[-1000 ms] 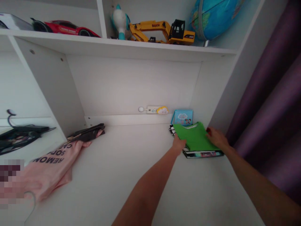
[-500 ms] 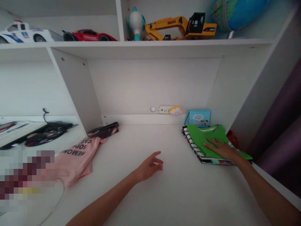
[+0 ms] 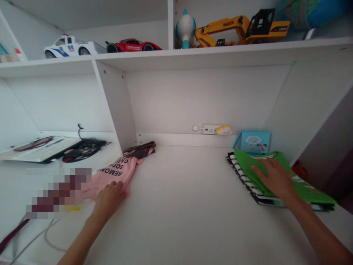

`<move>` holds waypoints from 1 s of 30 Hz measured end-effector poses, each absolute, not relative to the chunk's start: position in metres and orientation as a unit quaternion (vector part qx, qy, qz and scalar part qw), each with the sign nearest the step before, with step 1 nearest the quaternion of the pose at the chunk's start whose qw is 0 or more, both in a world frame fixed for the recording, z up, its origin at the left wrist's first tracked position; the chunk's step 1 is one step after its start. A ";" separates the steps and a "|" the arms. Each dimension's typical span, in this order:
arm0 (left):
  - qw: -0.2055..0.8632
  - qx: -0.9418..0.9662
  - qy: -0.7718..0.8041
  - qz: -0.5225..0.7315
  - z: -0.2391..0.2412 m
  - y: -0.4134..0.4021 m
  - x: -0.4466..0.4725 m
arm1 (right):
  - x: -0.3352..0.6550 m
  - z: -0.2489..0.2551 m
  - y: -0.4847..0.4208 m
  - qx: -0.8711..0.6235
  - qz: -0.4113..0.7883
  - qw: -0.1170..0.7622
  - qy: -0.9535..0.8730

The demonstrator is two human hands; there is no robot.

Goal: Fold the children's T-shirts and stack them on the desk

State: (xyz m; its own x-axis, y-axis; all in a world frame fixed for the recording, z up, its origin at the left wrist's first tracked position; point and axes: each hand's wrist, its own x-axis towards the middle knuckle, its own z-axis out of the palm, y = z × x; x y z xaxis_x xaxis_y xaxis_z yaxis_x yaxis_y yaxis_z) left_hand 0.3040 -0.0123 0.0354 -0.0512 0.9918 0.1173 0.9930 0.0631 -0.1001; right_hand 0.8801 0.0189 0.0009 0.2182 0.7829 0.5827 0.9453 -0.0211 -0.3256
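My right hand [image 3: 275, 178] lies flat with fingers spread on a folded green garment [image 3: 309, 187], open. The green garment tops a small stack that includes a black-and-white striped piece [image 3: 242, 176] at the right of the white desk surface [image 3: 190, 198]. My left hand [image 3: 109, 197] has reached the near edge of a pink shirt with dark lettering [image 3: 117, 173]. Its fingers curl onto the cloth. A dark folded garment [image 3: 140, 149] lies just behind the pink shirt, against the divider panel [image 3: 118, 106].
A blue notebook [image 3: 255, 141] and a power strip [image 3: 212, 129] sit at the back wall. The upper shelf holds toy cars [image 3: 71, 46], a yellow excavator [image 3: 242, 27] and a globe [image 3: 309, 11]. Black items [image 3: 82, 149] lie in the left bay. A cable [image 3: 49, 235] trails at lower left.
My left hand left the stack, crossed the desk to the left and reached the pink shirt. My right hand moved onto the top of the green garment. The view swung left.
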 end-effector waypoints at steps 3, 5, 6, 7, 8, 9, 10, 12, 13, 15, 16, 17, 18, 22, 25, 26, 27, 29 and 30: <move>0.063 -0.665 -0.744 0.003 0.040 -0.007 0.294 | 0.828 0.013 0.025 -0.667 -0.151 0.332 -0.650; 0.074 -0.639 -0.763 -0.066 0.049 -0.005 0.299 | 0.791 0.019 0.025 -0.623 -0.110 0.348 -0.692; 0.065 -0.630 -0.765 -0.120 0.055 -0.004 0.305 | 0.771 0.022 0.022 -0.601 -0.075 0.357 -0.711; 0.038 -0.629 -0.754 -0.185 0.061 -0.004 0.314 | 0.750 0.025 0.019 -0.579 -0.030 0.363 -0.729; -0.007 -0.636 -0.729 -0.256 0.068 -0.004 0.327 | 0.729 0.028 0.014 -0.556 0.027 0.363 -0.748; -0.066 -0.649 -0.686 -0.320 0.074 -0.005 0.341 | 0.707 0.030 0.008 -0.528 0.095 0.355 -0.766; -0.135 -0.667 -0.632 -0.371 0.079 -0.006 0.358 | 0.685 0.033 0.003 -0.493 0.174 0.341 -0.781; -0.260 -0.698 -0.522 -0.415 0.089 -0.013 0.392 | 0.643 0.039 -0.007 -0.409 0.328 0.317 -0.791; -0.308 -0.716 -0.474 -0.409 0.093 -0.017 0.408 | 0.625 0.041 -0.009 -0.370 0.385 0.326 -0.780; -0.356 -0.761 -0.400 -0.365 0.098 -0.027 0.435 | 0.598 0.047 -0.008 -0.332 0.450 0.385 -0.734; -0.347 -0.786 -0.380 -0.343 0.098 -0.031 0.444 | 0.590 0.050 -0.004 -0.331 0.460 0.418 -0.710; -0.314 -0.810 -0.373 -0.326 0.096 -0.034 0.450 | 0.586 0.053 0.002 -0.339 0.466 0.449 -0.683; -0.260 -0.830 -0.378 -0.316 0.091 -0.035 0.453 | 0.585 0.056 0.009 -0.349 0.472 0.477 -0.654; -0.011 -0.835 -0.472 -0.283 0.061 -0.023 0.444 | 0.610 0.073 0.037 -0.364 0.442 0.632 -0.522; 0.084 -0.779 -0.586 -0.206 0.047 -0.004 0.419 | 0.647 0.086 0.048 -0.375 0.351 0.701 -0.496; 0.102 -0.759 -0.617 -0.180 0.046 0.003 0.409 | 0.661 0.089 0.051 -0.384 0.321 0.706 -0.502; 0.116 -0.743 -0.639 -0.161 0.047 0.009 0.398 | 0.674 0.091 0.052 -0.393 0.292 0.706 -0.512; 0.133 -0.730 -0.654 -0.147 0.055 0.020 0.379 | 0.697 0.094 0.052 -0.414 0.222 0.697 -0.543; 0.138 -0.726 -0.655 -0.157 0.060 0.026 0.370 | 0.706 0.096 0.051 -0.425 0.181 0.685 -0.563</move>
State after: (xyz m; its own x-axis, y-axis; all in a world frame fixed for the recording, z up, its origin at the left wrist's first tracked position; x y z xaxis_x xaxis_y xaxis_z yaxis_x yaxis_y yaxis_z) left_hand 0.3703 0.0261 0.0603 0.0928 0.9078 0.4090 0.9945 -0.1044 0.0060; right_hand 0.7062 0.0513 0.0960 0.2992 0.7274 0.6175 0.2309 0.5727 -0.7866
